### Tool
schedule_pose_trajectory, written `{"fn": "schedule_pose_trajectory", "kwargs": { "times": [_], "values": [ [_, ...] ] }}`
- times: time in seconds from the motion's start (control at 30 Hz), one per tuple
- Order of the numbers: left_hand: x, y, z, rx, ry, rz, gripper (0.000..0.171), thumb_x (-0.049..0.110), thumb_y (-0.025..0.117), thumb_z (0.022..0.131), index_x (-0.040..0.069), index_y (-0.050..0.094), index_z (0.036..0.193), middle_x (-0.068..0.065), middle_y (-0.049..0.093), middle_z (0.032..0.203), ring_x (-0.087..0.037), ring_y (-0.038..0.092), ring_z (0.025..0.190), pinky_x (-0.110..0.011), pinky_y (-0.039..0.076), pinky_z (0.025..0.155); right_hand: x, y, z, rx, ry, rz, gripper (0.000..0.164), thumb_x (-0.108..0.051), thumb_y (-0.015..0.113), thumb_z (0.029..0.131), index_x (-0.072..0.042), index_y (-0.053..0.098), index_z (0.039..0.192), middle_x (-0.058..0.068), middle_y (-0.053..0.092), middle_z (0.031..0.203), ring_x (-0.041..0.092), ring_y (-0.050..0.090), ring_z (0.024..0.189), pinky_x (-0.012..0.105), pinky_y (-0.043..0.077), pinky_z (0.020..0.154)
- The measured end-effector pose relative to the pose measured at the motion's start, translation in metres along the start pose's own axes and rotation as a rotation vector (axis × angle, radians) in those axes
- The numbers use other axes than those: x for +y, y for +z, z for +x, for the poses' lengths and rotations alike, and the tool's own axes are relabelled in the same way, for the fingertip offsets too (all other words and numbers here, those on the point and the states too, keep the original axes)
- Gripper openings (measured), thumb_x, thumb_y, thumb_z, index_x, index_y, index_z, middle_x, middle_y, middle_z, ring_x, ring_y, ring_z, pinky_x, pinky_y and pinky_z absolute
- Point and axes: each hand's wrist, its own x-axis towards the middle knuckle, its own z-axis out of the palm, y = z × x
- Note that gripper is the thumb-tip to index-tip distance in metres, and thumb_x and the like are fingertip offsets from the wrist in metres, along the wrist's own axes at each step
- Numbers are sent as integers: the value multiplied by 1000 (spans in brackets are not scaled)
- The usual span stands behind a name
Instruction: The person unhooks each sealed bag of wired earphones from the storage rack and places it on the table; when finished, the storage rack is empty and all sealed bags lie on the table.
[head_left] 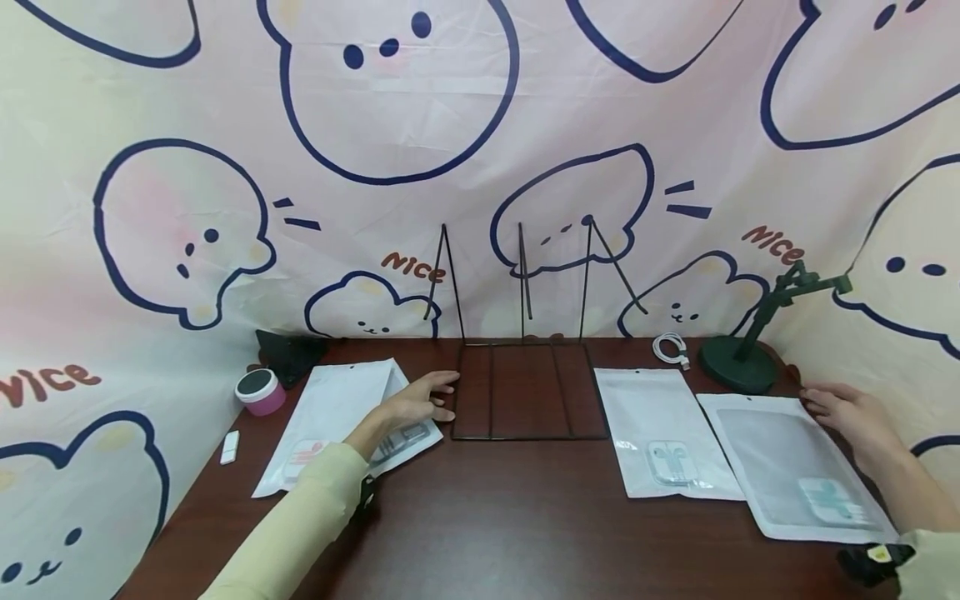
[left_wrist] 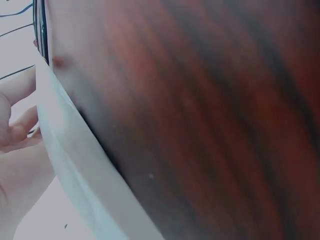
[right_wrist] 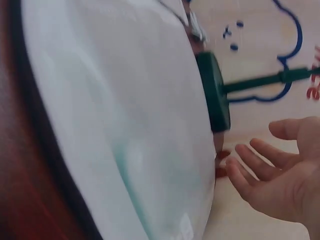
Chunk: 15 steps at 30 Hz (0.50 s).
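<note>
In the head view, my left hand [head_left: 412,402] is over the right part of a white pouch [head_left: 341,396] on the left of the table, fingertips pointing at the left side of a black wire rack [head_left: 491,392]. Contact with the rack or pouch cannot be told. The left wrist view shows the pouch edge [left_wrist: 85,165] in front of part of that hand. My right hand [head_left: 851,417] is beside the upper right edge of a white frosted pouch [head_left: 780,433] with a pale flat item inside. Its fingers are loosely bent, holding nothing, in the right wrist view.
Another white pouch [head_left: 645,408] containing earphones lies right of the rack. Behind it are a coiled white cable [head_left: 670,348] and a dark green stand [head_left: 738,365]. At left are a pink jar [head_left: 264,398], a small white stick [head_left: 229,447] and a black object [head_left: 288,357].
</note>
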Motion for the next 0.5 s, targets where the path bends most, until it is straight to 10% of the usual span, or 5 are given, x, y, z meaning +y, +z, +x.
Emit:
{"fn": "schedule_pose_trajectory", "kwargs": {
  "times": [0.17,0.33,0.5],
  "values": [
    [3,-3,-3,-9,-24,39,75,4,68,89,11,30,153,-9,28,155,-35,44,130,-45,44,104,-33,21,-12,-75,-181,-62,68,-45,41,103,7,32,146,-15,56,114,-13,52,92,29,55,82],
    [16,-3,-10,-10,-1,209,62,7,61,94,4,34,150,-18,40,149,-38,44,131,-48,43,105,-70,35,-32,-72,-352,-201,57,-40,39,105,0,39,145,21,49,138,36,49,119,67,44,87],
    [36,-1,-28,77,146,492,48,11,55,98,-6,44,142,-22,44,145,-37,42,134,-50,38,109,-86,50,-40,0,-509,-369,50,-37,49,102,-2,49,138,28,50,136,49,48,118,68,47,83]
  ]
}}
